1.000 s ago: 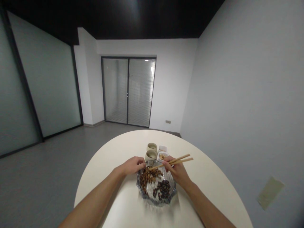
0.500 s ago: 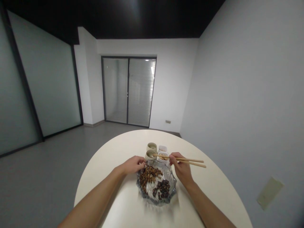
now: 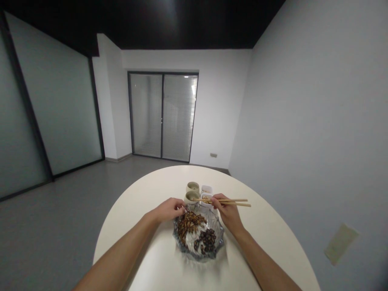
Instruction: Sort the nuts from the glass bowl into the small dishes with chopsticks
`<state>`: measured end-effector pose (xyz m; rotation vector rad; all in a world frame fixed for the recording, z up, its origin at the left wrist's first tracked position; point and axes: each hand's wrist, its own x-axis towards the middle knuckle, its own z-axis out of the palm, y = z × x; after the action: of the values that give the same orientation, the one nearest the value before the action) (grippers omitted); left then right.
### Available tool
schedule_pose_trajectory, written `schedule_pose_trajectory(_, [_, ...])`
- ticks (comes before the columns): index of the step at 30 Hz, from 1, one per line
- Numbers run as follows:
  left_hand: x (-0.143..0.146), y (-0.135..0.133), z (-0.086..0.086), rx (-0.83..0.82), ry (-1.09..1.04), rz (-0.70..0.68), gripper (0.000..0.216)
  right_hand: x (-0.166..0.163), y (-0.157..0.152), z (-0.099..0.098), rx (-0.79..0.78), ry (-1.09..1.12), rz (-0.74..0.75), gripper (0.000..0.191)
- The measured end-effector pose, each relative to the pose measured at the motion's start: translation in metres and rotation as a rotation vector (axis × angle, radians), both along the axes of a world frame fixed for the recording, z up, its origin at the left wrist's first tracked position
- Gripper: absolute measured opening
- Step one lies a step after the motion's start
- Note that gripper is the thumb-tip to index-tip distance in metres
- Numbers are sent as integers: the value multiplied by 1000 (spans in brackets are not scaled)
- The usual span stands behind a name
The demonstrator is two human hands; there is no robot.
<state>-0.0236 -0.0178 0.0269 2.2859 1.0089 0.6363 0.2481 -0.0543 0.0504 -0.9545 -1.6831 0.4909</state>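
A cut-glass bowl point(image 3: 212, 247) on the round white table point(image 3: 260, 242) holds a brown heap of dried pieces at its far left and a dark heap at its near right. My left hand point(image 3: 168, 210) rests curled on the bowl's far-left rim. My right hand point(image 3: 226, 211) is closed around a pair of wooden chopsticks point(image 3: 239, 201), held level above the bowl's far edge. Their tips reach left over the nearer of two round beige cups point(image 3: 190, 197).
Behind the bowl stand the two beige cups and two small white square dishes point(image 3: 207, 189) with light contents. The table's curved edge drops to grey floor point(image 3: 75, 202) on the left. A white wall runs along the right; glass doors lie straight ahead.
The chopsticks have lifted out of the brown heap and swung level, their tips now over the nearer cup. My left hand has stayed on the rim.
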Motion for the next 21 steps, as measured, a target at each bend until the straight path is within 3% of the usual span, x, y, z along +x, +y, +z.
schedule_pose_trajectory(6, [-6, 0, 3, 58, 51, 54, 32, 8, -2, 9, 22, 19, -89, 34])
schedule_pose_trajectory(10, [-14, 3, 1, 84, 74, 166, 41, 14, -1, 15, 28, 55, -102, 37])
schedule_pose_trajectory(14, [-20, 12, -11, 218, 72, 301, 37, 19, 0, 16, -20, 62, -38, 41])
schedule_pose_trajectory(21, [-22, 24, -37, 210, 296, 250, 51, 29, -1, 15, -167, 23, 153, 47])
